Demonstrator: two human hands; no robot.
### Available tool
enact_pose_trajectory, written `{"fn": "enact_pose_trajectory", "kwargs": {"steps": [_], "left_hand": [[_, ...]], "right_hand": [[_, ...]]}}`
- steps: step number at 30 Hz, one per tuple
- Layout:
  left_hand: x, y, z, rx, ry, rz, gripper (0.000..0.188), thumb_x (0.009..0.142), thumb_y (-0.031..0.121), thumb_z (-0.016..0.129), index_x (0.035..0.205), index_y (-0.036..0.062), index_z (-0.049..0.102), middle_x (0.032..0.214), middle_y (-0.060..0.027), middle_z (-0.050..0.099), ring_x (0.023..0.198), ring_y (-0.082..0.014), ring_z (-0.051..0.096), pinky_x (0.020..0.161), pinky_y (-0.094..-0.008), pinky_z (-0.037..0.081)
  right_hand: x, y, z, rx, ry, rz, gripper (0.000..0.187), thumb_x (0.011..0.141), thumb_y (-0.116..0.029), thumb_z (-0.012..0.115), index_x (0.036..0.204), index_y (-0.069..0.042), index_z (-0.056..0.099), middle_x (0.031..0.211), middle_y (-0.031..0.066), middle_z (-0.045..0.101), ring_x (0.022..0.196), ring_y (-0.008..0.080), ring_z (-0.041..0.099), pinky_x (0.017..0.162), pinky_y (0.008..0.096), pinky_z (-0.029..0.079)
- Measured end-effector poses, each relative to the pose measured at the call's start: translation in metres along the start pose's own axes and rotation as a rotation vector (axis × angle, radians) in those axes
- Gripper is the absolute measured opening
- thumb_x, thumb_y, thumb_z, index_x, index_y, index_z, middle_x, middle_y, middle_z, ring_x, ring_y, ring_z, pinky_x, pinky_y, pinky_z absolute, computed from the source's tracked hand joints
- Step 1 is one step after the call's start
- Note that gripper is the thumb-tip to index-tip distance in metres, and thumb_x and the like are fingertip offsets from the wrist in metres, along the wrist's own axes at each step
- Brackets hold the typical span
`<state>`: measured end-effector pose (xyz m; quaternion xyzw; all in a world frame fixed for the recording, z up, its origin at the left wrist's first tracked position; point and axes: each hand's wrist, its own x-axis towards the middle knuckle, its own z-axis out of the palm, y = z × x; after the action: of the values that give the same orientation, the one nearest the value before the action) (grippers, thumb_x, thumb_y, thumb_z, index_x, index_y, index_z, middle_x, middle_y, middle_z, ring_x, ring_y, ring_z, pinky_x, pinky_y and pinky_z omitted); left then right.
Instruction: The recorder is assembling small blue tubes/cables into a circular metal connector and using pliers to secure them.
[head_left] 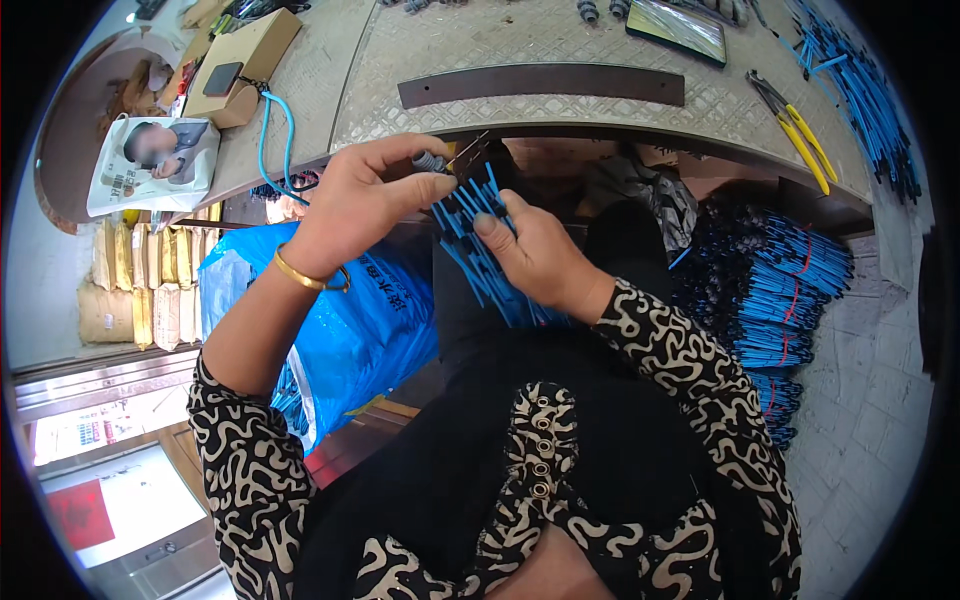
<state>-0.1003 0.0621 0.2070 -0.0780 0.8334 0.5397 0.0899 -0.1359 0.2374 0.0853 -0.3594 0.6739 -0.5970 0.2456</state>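
My left hand (375,195) is at the bench's near edge, thumb and forefinger closed on a grey ribbed cylinder (428,162). A thin metal rod (468,150) sticks out just beyond it. Over my lap, my right hand (535,255) is closed round part of a loose bundle of thin blue sticks (470,262) with dark sections. Several stick ends point up between my two hands, close to the left thumb. The right hand's lower fingers are hidden, and the far ends of the bundle lie on my dark clothing.
On the bench (520,45) lie a dark flat bar (540,86), yellow-handled pliers (795,130) and a dark-framed panel (680,30). More blue sticks (855,90) lie far right. Tied bundles (780,300) are stacked at right below. A blue bag (340,320) stands left; a cardboard box (245,65) sits upper left.
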Motion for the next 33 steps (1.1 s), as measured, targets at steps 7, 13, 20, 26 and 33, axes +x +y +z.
{"fn": "enact_pose_trajectory", "kwargs": {"steps": [7,13,20,26,33], "left_hand": [[0.016,-0.011,-0.01,-0.044,-0.258,-0.015,0.028,0.079,0.007,0.065,0.106,0.0013,0.059,0.081,0.0016,0.06,0.067,-0.003,0.052,0.059,-0.0155,0.041],[0.019,-0.029,0.004,-0.113,-0.268,0.022,0.024,0.081,0.005,0.063,0.104,0.002,0.058,0.079,0.0048,0.056,0.067,-0.0014,0.05,0.057,-0.0144,0.039],[0.017,-0.039,0.015,-0.169,-0.096,0.058,0.02,0.082,0.004,0.06,0.102,0.0008,0.058,0.087,0.0008,0.059,0.079,-0.0047,0.053,0.071,-0.019,0.043],[0.015,-0.031,0.008,-0.23,-0.129,0.057,0.024,0.082,0.003,0.059,0.105,-0.0003,0.056,0.093,-0.0025,0.06,0.086,-0.007,0.055,0.077,-0.0211,0.045],[0.014,-0.035,0.008,-0.228,-0.196,0.111,0.037,0.082,0.004,0.057,0.118,0.003,0.047,0.102,-0.005,0.059,0.087,-0.0068,0.055,0.073,-0.0191,0.044]], "right_hand": [[0.009,0.022,-0.014,0.323,-0.261,0.015,0.054,0.091,-0.049,0.041,0.116,-0.002,0.045,0.098,0.0049,0.056,0.092,0.0115,0.051,0.082,0.0261,0.042],[0.006,0.028,-0.013,0.397,-0.271,0.115,0.057,0.089,-0.052,0.042,0.118,-0.002,0.045,0.1,0.0034,0.055,0.093,0.0103,0.05,0.082,0.025,0.041],[-0.005,0.025,0.009,0.173,0.048,0.015,0.047,0.091,-0.045,0.044,0.109,-0.001,0.047,0.086,0.0091,0.057,0.08,0.0156,0.055,0.073,0.0295,0.044],[-0.018,0.015,0.009,-0.184,0.31,-0.194,0.037,0.093,-0.038,0.043,0.105,-0.002,0.045,0.077,0.0088,0.055,0.071,0.0151,0.055,0.065,0.0311,0.044],[0.0,0.021,-0.019,0.065,-0.127,-0.045,0.033,0.095,-0.036,0.039,0.098,-0.004,0.047,0.074,0.0085,0.052,0.067,0.0169,0.052,0.064,0.029,0.042]]}}
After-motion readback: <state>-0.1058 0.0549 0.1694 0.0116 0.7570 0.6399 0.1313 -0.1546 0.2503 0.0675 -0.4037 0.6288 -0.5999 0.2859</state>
